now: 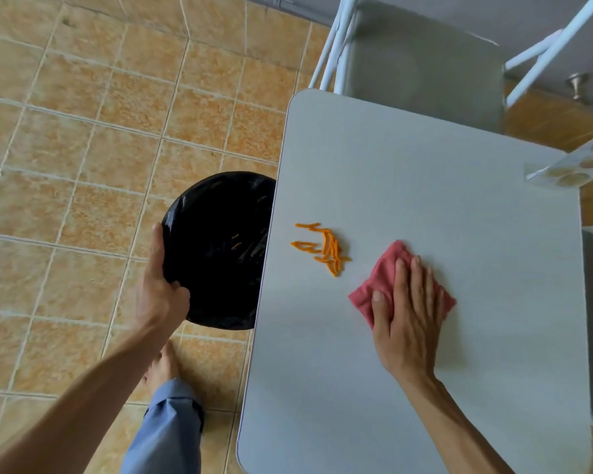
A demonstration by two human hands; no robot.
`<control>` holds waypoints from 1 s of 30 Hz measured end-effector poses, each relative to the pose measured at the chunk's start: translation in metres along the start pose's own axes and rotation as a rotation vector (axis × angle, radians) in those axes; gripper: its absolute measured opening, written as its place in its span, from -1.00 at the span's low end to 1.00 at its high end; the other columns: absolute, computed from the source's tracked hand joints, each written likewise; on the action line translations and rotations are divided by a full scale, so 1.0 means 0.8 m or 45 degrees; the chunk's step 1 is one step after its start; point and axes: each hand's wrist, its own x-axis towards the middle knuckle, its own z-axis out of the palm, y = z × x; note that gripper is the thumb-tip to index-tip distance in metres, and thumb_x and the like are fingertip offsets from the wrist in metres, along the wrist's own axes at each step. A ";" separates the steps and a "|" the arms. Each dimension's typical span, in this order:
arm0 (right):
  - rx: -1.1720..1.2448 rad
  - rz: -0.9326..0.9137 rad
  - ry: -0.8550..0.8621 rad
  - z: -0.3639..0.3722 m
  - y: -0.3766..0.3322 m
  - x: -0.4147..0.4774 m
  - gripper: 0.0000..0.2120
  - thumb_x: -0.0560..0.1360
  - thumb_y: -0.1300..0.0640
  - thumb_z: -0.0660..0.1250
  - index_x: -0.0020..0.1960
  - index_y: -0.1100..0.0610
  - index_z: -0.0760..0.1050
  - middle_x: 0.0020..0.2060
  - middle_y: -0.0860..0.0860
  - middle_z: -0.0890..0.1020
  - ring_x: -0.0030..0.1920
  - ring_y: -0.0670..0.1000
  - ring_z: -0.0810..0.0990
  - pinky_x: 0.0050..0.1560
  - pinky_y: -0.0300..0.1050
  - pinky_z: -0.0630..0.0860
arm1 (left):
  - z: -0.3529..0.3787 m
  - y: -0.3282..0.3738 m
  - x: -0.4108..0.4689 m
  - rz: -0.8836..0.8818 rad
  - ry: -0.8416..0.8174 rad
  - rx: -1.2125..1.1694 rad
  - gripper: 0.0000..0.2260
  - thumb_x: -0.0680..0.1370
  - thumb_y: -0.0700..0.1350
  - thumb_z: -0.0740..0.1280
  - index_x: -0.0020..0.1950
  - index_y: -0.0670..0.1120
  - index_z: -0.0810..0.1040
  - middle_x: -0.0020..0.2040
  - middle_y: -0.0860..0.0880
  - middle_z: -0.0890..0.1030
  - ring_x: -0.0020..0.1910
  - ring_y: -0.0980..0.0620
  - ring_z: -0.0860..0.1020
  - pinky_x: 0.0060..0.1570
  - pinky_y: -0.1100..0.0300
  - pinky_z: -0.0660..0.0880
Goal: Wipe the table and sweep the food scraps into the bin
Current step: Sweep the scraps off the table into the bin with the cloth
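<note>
Right hand (409, 319) is flat on the pink cloth (379, 285), fingers (421, 282) stretched out and pressing it to the table (425, 186), not curled around anything. Beyond the cloth, toward the bin, lies the little heap of orange scraps (326, 249): thin strips, most of them lying along the table's bin-side edge, a few pointing across at it. Cloth and scraps are near but apart, with bare table between them.

And that is the line that matters: cloth, scraps, table edge, bin (216, 251), all roughly in a row. The left hand (161, 285) grips the bin's near rim, thumb over the black liner, fingers wrapped under, with the bin tucked partly beneath the table edge right beside the scraps. A push from the right hand straight toward the bin looks like the natural move; the right hand is the nearer one to the scraps.

A couple of orange bits already show inside the bin.

What's hard to read: the bin's table side is hidden under the tabletop, so whether it sits far enough in to catch everything cannot be told. A patterned box at the table's far corner is cut off by the frame.
</note>
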 end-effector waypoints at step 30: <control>0.384 -0.509 0.164 0.036 -0.155 0.053 -0.67 0.68 0.16 0.18 0.39 0.23 0.51 0.48 0.12 0.47 0.55 0.14 0.34 0.52 0.25 0.27 | 0.015 -0.011 -0.004 -0.015 -0.151 -0.083 -0.06 0.38 -0.45 0.15 0.59 0.25 -0.07 0.13 0.11 0.44 -0.24 0.17 0.52 -0.31 0.04 0.59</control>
